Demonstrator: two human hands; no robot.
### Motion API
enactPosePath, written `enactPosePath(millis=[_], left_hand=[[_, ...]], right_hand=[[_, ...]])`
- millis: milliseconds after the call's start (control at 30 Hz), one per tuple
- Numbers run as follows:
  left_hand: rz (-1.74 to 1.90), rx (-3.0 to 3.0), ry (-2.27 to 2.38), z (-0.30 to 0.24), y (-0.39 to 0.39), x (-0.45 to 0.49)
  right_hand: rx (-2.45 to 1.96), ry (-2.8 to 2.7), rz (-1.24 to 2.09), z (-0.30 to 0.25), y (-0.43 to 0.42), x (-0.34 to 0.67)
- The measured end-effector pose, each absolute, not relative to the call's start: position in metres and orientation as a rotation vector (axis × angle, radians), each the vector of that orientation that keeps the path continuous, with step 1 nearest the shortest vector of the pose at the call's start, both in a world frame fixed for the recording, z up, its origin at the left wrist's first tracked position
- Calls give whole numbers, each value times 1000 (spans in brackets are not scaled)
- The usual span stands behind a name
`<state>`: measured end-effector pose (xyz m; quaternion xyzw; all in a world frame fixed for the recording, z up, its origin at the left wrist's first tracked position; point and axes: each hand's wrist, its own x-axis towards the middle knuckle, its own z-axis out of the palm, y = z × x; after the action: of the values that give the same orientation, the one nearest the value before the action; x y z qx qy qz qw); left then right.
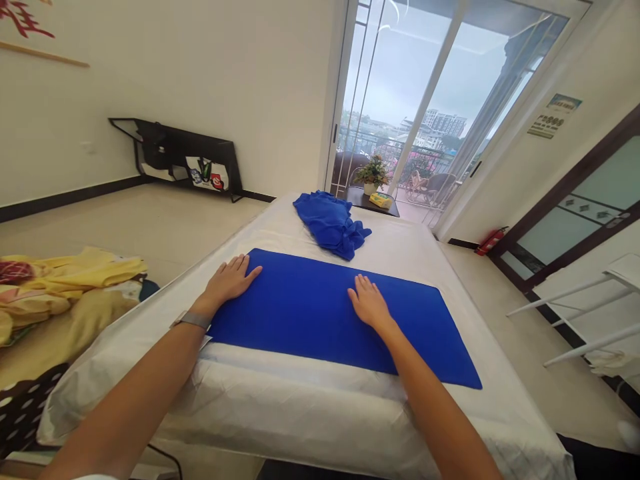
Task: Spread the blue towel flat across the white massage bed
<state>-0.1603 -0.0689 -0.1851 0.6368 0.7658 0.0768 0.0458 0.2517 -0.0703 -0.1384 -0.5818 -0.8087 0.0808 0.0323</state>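
Observation:
A blue cloth (305, 313) lies flat and smooth across the near part of the covered table, shaped like a long rectangle. My left hand (230, 280) rests open at its left edge, the fingers pointing away from me. On the cloth's surface, right of its middle, my right hand (369, 300) lies flat with the fingers extended. Neither hand grips anything. Beyond the flat cloth sits a crumpled blue cloth (330, 223) in a loose heap. A small white tag shows at the flat cloth's near left corner, by my left wrist.
A pale sheet (400, 247) covers the table. Yellow clothes (70, 287) are piled on the left. Past the far end stands a small dark table (360, 199) with a potted plant (373, 172) and a yellow packet (381, 200). A white rack (590, 307) stands at the right.

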Motion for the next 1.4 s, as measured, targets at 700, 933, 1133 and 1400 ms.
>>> enactPosePath(millis=[700, 933, 1133, 1400], left_hand=[[188, 1974, 2380, -191, -68, -163], [-68, 2029, 2482, -168, -61, -151], [100, 2429, 1982, -153, -36, -30], [283, 2502, 1607, -186, -5, 80]], right_hand=[[-2355, -2019, 140, -173, -30, 467], [-2319, -1982, 135, -180, -31, 467], [-2314, -1967, 133, -178, -32, 465], [-2321, -1981, 134, -175, -33, 465]])
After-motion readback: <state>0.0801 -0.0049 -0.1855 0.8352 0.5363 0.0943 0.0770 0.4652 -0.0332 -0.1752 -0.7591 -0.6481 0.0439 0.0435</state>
